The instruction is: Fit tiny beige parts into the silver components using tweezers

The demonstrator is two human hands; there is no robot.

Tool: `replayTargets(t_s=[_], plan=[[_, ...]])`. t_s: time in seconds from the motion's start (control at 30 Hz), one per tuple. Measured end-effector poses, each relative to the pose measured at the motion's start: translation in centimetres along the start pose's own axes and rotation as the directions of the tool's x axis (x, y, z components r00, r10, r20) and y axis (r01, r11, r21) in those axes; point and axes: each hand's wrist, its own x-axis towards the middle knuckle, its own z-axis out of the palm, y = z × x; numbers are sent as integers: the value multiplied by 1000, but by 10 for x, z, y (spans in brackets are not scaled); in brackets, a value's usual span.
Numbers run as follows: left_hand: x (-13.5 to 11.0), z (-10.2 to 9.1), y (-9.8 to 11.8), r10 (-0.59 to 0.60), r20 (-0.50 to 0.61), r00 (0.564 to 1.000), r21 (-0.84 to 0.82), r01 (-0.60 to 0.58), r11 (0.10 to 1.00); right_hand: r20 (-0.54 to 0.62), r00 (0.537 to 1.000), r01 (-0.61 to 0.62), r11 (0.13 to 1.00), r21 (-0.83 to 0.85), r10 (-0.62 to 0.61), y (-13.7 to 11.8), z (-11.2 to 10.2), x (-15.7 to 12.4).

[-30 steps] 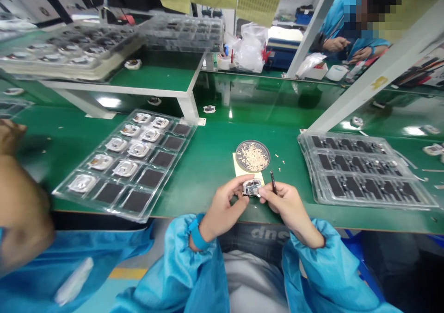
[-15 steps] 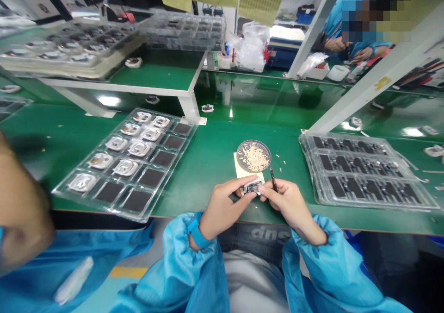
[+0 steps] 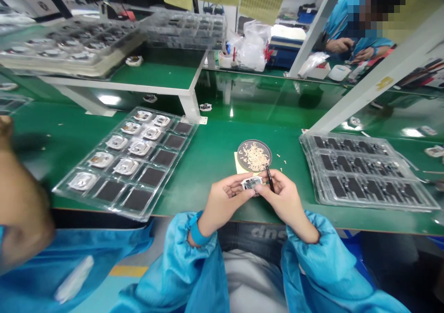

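Observation:
My left hand (image 3: 225,198) pinches a small square white and silver part (image 3: 252,182) just above the near edge of the green table. My right hand (image 3: 282,196) touches the same part with its fingertips and also grips dark tweezers (image 3: 268,178), whose tip points up toward a round mesh dish (image 3: 254,155) holding several tiny tan pieces. The dish sits on a yellow paper slip right behind my hands.
A clear tray (image 3: 126,160) with several white parts and dark pockets lies to the left. Stacked clear trays (image 3: 364,172) of dark parts lie to the right. A raised shelf (image 3: 149,79) carries more trays. A neighbour's arm (image 3: 21,211) is at far left; another person works at the back right.
Both hands lifted slightly and moved closer to the dish. The part has been turned in my fingers and the tweezers now tilt over it.

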Motion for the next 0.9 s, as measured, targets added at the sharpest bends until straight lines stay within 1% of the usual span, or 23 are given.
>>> replayTargets(t_s=[0.13,0.27,0.37,0.47,0.53,0.6,0.67,0.73,0.83,0.9], plan=[[-1,-1,-1,21,2,1000,14,-21,1000,-34,999,5,1000,-3,-5,0,2,-2],[0,0,-2,24,-16,1000,48,-23,999,-116,991,55,993,-104,-67,2,6,-5],[1,0,-1,34,-34,999,56,-32,998,-127,989,67,992,-111,-81,4,9,-6],[1,-2,0,63,-48,997,75,-60,995,-112,993,32,998,-62,-38,4,11,-4],[1,-2,0,131,-31,991,89,-127,988,-60,998,-2,1000,-23,0,4,11,-3],[0,-3,-1,216,-1,976,103,-215,971,10,1000,-24,1000,-4,24,2,10,-1],[-2,-2,-3,271,31,962,151,-273,950,55,998,-20,1000,-16,21,0,10,1],[-3,0,-4,290,41,956,252,-291,923,55,998,0,999,-43,2,-2,9,2],[-5,3,-5,292,7,956,416,-269,869,21,1000,17,998,-67,-16,-3,9,3],[-4,4,-4,292,-23,956,473,-247,846,10,1000,16,998,-68,-16,-3,9,4]])
